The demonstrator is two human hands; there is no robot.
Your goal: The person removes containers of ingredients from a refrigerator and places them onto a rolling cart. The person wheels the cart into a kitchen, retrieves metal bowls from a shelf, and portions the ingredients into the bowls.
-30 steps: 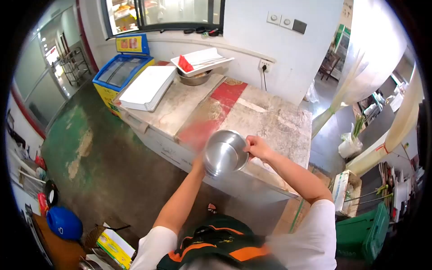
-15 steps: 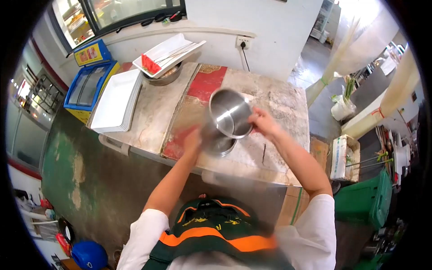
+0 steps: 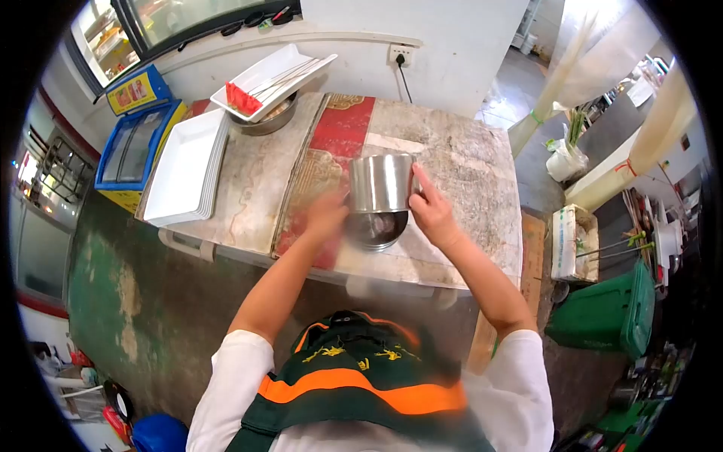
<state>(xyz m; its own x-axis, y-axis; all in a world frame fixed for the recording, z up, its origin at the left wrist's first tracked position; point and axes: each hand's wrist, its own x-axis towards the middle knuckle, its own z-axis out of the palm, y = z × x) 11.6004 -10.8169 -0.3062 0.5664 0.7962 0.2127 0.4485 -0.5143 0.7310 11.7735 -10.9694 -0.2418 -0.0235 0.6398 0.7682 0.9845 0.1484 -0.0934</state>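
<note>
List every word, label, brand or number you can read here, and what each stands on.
None reads clearly.
Dark green apron: yellow marks, perhaps lettering, illegible.
Yellow panel above the blue cooler: printed, too small to read.
White box at right: faint coloured marks, illegible.
Metal pot: no text visible.

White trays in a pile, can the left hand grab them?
Probably yes: the left hand is on the same side of the metal pot as the white trays, with nothing visible between hand and trays.
</note>
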